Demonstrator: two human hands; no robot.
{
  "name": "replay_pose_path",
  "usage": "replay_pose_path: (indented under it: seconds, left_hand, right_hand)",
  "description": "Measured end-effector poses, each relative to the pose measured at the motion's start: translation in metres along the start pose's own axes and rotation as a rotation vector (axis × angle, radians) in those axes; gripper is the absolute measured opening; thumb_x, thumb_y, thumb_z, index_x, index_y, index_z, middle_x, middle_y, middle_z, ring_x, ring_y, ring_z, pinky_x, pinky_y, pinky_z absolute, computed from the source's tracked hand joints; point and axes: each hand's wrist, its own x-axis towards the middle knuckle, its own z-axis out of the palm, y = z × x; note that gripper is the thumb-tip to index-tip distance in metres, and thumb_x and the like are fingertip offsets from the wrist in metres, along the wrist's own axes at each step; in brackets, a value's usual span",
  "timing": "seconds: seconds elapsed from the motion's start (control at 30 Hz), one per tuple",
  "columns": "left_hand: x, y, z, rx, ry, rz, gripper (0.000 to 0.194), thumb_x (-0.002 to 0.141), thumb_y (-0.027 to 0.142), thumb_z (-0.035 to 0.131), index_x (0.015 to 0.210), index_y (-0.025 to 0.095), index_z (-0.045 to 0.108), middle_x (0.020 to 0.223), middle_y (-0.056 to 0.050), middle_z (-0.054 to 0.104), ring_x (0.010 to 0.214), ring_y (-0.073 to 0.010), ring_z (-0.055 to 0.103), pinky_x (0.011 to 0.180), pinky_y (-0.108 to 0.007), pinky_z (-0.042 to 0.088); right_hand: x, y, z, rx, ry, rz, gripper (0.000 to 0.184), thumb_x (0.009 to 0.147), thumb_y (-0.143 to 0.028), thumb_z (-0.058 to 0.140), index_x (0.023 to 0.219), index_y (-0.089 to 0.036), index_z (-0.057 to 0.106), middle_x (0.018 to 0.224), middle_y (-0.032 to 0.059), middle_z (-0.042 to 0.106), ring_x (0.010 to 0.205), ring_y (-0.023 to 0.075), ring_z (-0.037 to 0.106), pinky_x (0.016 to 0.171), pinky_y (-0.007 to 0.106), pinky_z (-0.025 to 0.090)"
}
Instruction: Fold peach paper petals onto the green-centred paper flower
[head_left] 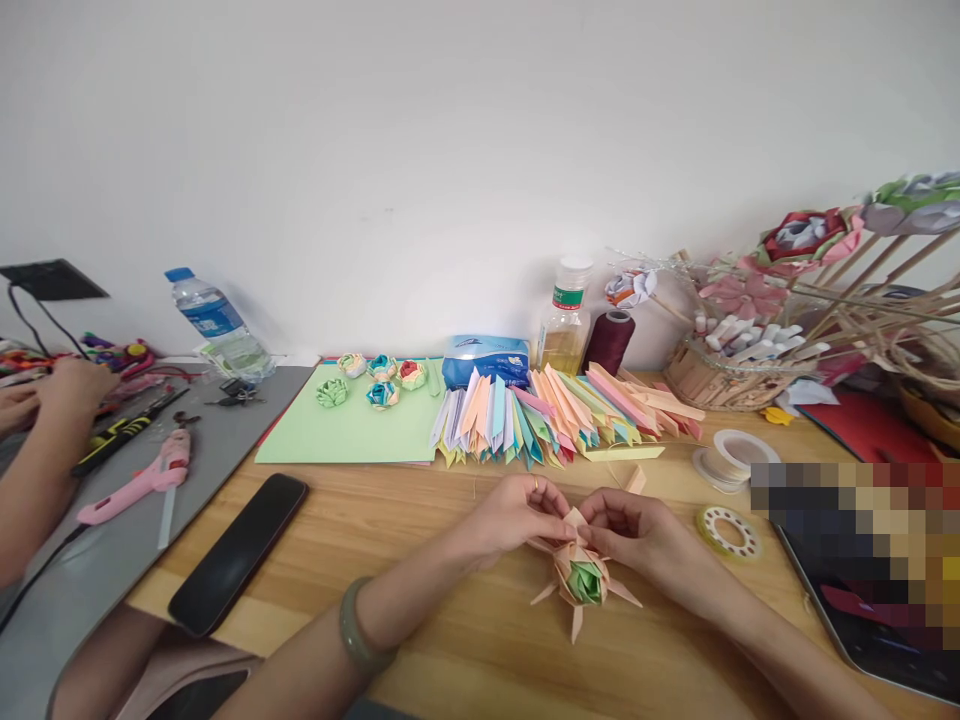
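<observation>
At the bench (337,540), my left hand (519,522) and right hand (637,530) pinch the paper flower's (586,583) far edge between their fingers. Green core looks formed; several peach points splay outward, untucked.

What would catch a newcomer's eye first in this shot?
Probably the peach-and-green paper flower pinched between both hands, low and right of centre. Next, the fan of folded pastel strips behind it, then the taller paper blooms rising at the upper right.
</observation>
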Motion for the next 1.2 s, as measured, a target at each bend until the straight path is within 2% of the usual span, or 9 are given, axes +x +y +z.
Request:
replay_pose_path:
  seconds: [0.23,0.43,0.57,0.73,0.83,0.97,1.2]
  left_hand:
    - [0.000,-0.002,0.001,0.110,0.004,0.061,0.023,0.053,0.022,0.068,0.063,0.012,0.051,0.058,0.003,0.051,0.055,-0.0074,0.049,0.053,-0.021,0.039]
    - [0.001,-0.007,0.002,0.299,0.075,0.203,0.011,0.059,0.018,0.060,0.061,0.013,0.051,0.059,0.001,0.051,0.055,-0.0088,0.047,0.052,-0.022,0.038]
    - [-0.001,-0.010,0.003,0.404,0.112,0.295,0.005,0.059,0.013,0.056,0.061,0.014,0.052,0.063,0.000,0.052,0.059,-0.0099,0.048,0.055,-0.022,0.039]
    - [-0.005,-0.006,0.004,0.545,0.133,0.439,0.009,0.059,0.006,0.051,0.061,0.015,0.052,0.070,0.001,0.051,0.065,-0.0092,0.048,0.061,-0.020,0.039]
    - [-0.004,-0.005,0.004,0.482,0.120,0.410,0.006,0.062,0.011,0.055,0.067,0.015,0.053,0.071,0.000,0.052,0.065,-0.0089,0.049,0.061,-0.021,0.041]
    - [-0.001,-0.007,0.002,0.366,0.070,0.336,0.012,0.065,0.020,0.059,0.073,0.014,0.052,0.069,0.000,0.055,0.063,-0.0087,0.051,0.061,-0.021,0.041]
    - [-0.004,-0.005,0.004,0.402,0.118,0.303,0.014,0.066,0.026,0.060,0.068,0.014,0.054,0.067,0.000,0.056,0.060,-0.0087,0.052,0.058,-0.020,0.042]
  right_hand:
    - [-0.001,0.002,0.003,-0.155,0.063,-0.029,0.013,0.073,-0.028,0.055,0.068,-0.016,0.055,0.060,-0.0008,0.059,0.055,0.0122,0.052,0.050,0.022,0.038]
    - [-0.008,-0.003,0.006,-0.390,0.093,-0.131,0.021,0.081,-0.032,0.046,0.069,-0.018,0.057,0.061,0.0006,0.063,0.055,0.0139,0.053,0.050,0.022,0.039]
    - [-0.012,-0.008,0.003,-0.517,0.063,-0.224,0.024,0.084,-0.033,0.043,0.075,-0.020,0.061,0.069,0.0012,0.066,0.058,0.0147,0.056,0.053,0.023,0.039]
    - [-0.012,-0.007,0.000,-0.586,0.063,-0.249,0.022,0.084,-0.032,0.043,0.079,-0.023,0.063,0.067,0.0009,0.066,0.056,0.0153,0.056,0.052,0.024,0.039]
    - [-0.011,-0.005,-0.003,-0.593,0.118,-0.242,0.021,0.083,-0.034,0.045,0.078,-0.023,0.062,0.067,0.0011,0.066,0.056,0.0159,0.057,0.053,0.025,0.040]
    - [-0.011,-0.006,-0.006,-0.552,0.196,-0.279,0.019,0.080,-0.036,0.049,0.078,-0.023,0.063,0.073,0.0030,0.067,0.062,0.0180,0.059,0.060,0.027,0.043]
    - [-0.011,-0.012,-0.006,-0.297,0.080,-0.164,0.023,0.080,-0.040,0.050,0.082,-0.020,0.062,0.078,0.0039,0.068,0.071,0.0192,0.060,0.062,0.026,0.045]
